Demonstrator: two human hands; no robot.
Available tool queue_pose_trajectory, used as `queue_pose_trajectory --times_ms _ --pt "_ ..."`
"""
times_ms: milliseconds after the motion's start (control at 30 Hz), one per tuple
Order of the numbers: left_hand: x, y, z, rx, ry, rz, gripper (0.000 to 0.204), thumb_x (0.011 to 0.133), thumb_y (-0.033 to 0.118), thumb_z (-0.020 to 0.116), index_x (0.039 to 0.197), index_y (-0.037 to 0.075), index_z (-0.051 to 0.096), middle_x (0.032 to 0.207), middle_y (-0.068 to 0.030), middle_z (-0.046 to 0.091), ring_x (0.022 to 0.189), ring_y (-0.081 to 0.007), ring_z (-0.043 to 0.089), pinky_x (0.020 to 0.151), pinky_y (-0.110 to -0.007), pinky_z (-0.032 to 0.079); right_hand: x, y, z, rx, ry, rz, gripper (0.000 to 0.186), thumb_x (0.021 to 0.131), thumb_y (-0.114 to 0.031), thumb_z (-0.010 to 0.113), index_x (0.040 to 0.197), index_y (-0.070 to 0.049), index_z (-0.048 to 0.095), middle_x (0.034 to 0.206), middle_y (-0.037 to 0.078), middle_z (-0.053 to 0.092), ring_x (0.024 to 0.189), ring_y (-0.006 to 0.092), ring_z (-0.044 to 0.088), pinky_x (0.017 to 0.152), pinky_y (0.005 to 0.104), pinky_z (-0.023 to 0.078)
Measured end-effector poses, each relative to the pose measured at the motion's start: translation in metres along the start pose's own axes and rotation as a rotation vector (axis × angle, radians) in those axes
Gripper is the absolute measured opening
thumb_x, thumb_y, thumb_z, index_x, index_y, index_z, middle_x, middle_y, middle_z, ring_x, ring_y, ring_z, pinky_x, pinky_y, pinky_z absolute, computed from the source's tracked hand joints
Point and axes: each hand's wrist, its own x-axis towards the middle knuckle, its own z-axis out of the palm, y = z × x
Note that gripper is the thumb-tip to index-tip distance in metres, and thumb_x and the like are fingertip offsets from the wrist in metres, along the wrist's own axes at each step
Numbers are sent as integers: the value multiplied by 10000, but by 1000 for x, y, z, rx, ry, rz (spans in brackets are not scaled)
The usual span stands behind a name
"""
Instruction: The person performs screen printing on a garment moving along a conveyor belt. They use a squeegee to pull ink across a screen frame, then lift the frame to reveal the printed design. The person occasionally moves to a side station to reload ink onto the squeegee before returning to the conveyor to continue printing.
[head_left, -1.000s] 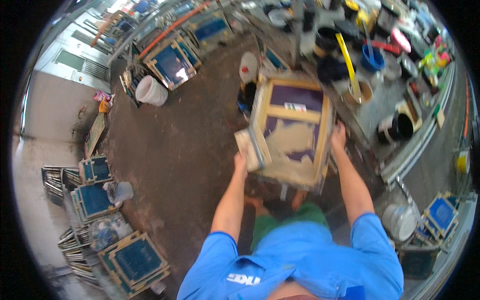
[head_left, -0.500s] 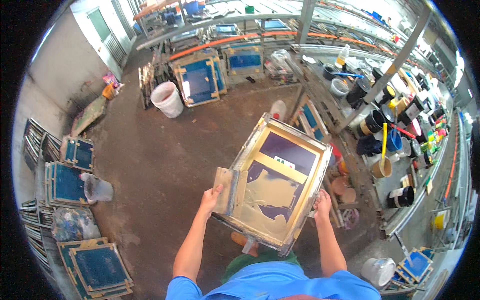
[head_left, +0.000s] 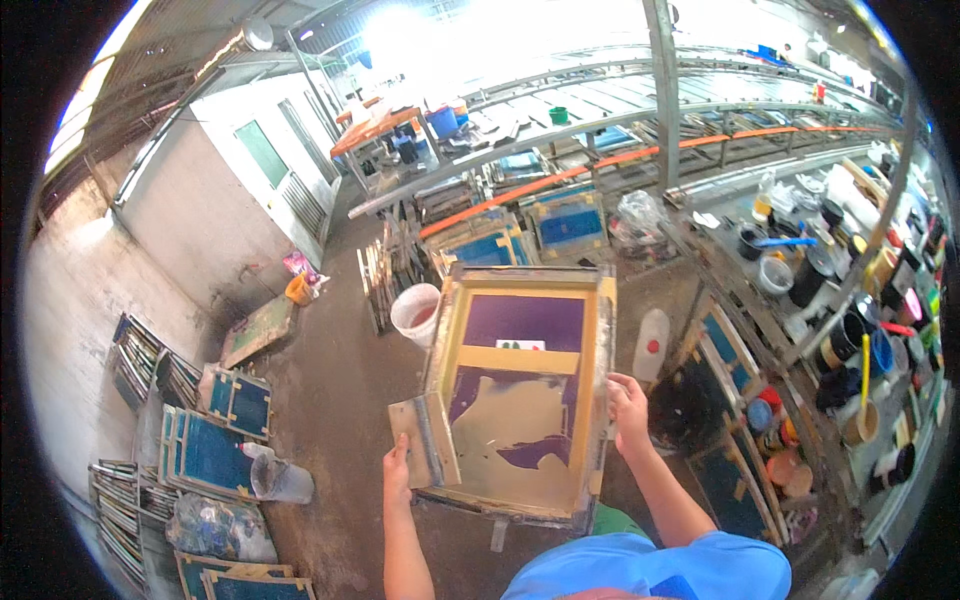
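Observation:
In front of my body is a screen-printing frame [head_left: 598, 350] with pale tape around its inner edges. Its mesh shows purple areas, a band of tan tape across the middle, and a wide smear of beige ink [head_left: 510, 425] over the lower part. My right hand [head_left: 628, 408] is closed around the frame's right side. At the lower left side, my left hand [head_left: 397, 468] grips a flat squeegee [head_left: 416, 440] with a wooden board, which lies over the frame's rim. Whether the left fingers also hold the frame underneath is hidden.
Blue screens [head_left: 210, 450] lean along the left wall, near a translucent bucket [head_left: 283, 477]. A white bucket [head_left: 414, 312] stands beyond the frame. At right, a bench carries several ink pots [head_left: 860, 424]. A metal post [head_left: 662, 95] and long rails run across the back.
My view has swung left and up, bringing in more of the wall and roof. The screen frame has turned counterclockwise from its slant and now stands nearly straight. Both hands keep their hold.

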Motion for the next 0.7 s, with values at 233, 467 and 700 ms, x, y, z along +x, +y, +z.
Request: queue_pose_trajectory --times_ms 233,467,700 --pt "43 19 -8 -80 164 39 591 938 480 630 1182 -58 610 1092 -125 677 958 -220 660 854 -354 520 93 -21 90 11 -207 74 207 973 -241 612 1101 -79 619 768 -84 478 634 22 367 566 212 314" --pt "107 70 3 -140 213 5 622 946 502 604 1215 -58 589 1108 -141 670 953 -254 671 832 -383 540 174 -50 155 163 -377 142 219 970 -245 612 1080 -56 611 738 -89 363 633 41 332 572 231 291" --pt "237 109 82 -112 -5 24 674 962 533 554 1294 -55 532 1212 -148 618 1042 -270 637 874 -408 534 285 -79 175 34 -315 19 235 937 -261 655 1072 -73 615 787 -64 468 658 41 382 579 228 311"
